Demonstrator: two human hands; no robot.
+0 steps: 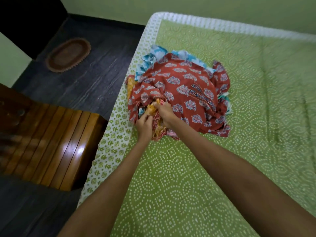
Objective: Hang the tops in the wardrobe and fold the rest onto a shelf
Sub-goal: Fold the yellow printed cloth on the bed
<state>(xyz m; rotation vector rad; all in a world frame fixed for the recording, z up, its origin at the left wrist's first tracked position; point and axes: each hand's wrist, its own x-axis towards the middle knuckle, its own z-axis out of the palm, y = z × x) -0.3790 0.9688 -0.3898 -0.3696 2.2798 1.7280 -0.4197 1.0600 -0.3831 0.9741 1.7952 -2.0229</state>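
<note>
A heap of clothes lies on the bed near its left edge. On top is a red printed top (184, 86) with pale blue motifs. A blue and white garment (150, 57) sticks out behind it, and a yellow-orange garment (151, 108) shows at the front of the heap. My right hand (164, 112) grips the yellow-orange cloth at the front of the heap. My left hand (144, 124) pinches the same bunch of cloth just below it. The lower clothes in the heap are mostly hidden.
The bed has a green dotted bedspread (222, 168) with a white patterned border (109, 147). A polished wooden piece of furniture (56, 144) stands close to the bed's left side. An oval brown mat (68, 54) lies on the dark floor (95, 79).
</note>
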